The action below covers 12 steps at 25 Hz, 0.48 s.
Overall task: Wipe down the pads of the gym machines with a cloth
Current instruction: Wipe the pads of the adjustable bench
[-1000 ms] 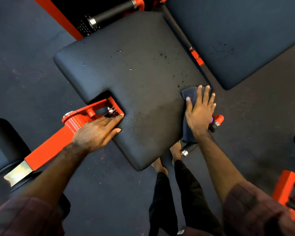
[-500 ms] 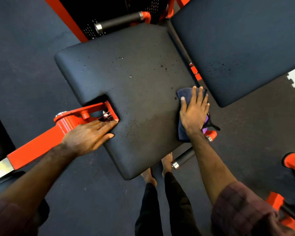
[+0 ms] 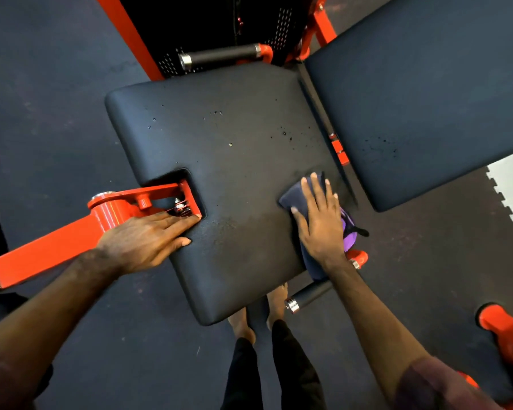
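Observation:
A black seat pad (image 3: 225, 161) of an orange gym machine fills the middle of the view, with small droplets scattered on it and a damp patch near its front. My right hand (image 3: 320, 220) presses flat, fingers straight, on a dark cloth (image 3: 290, 199) at the pad's right edge; a purple part of the cloth (image 3: 349, 235) shows beside the hand. My left hand (image 3: 148, 238) rests flat on the pad's left edge beside the notch where the orange arm (image 3: 51, 247) enters. A second black pad (image 3: 421, 93), also with droplets, lies to the right.
Black-gripped handles with metal end caps stick out behind the seat (image 3: 219, 56) and below its front right (image 3: 310, 295). My legs and bare feet (image 3: 249, 324) stand at the pad's front corner. An orange frame part (image 3: 504, 329) is at lower right. The floor is dark rubber.
My right hand has slid the cloth leftward, inward from the pad's right edge. My left hand stays at the notch. The camera has shifted, so the machine sits lower in view.

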Each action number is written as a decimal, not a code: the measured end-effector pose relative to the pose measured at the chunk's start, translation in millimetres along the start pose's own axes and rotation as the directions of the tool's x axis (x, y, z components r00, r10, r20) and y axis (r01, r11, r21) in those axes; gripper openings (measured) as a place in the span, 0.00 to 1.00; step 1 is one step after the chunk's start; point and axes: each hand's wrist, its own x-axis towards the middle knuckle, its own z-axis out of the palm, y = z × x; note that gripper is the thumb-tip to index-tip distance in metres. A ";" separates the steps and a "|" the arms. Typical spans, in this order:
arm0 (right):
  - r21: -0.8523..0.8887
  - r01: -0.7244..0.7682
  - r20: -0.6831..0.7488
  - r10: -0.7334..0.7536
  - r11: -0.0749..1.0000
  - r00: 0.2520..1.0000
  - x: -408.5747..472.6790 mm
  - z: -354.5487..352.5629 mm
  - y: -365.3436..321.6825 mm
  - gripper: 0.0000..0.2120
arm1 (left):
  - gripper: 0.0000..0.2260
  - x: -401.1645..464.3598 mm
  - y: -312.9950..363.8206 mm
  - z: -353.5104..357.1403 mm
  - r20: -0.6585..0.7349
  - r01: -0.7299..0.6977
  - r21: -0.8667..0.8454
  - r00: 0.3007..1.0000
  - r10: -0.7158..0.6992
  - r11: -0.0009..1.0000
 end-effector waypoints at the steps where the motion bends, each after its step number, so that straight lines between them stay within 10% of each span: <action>1: 0.006 -0.004 0.005 0.004 1.000 1.000 -8.2 -3.1 13.4 0.31 | 0.27 -0.3 0.4 -0.6 -0.007 0.000 -0.002 1.000 0.000 1.000; 5: 0.067 -0.389 -0.031 0.391 0.919 0.920 55.1 -8.7 -1.0 0.36 | 0.27 -0.5 0.8 1.5 -0.023 -0.002 0.008 1.000 0.002 1.000; 10: -0.004 0.049 0.038 -0.048 0.999 0.998 3.4 1.2 -16.8 0.31 | 0.26 0.4 0.8 -0.9 -0.036 -0.007 0.007 0.999 0.007 1.000; 12: -0.012 -0.026 0.023 0.026 1.000 0.999 0.5 -3.9 -5.5 0.32 | 0.26 -0.2 0.3 -0.9 -0.035 -0.012 0.004 0.999 0.013 1.000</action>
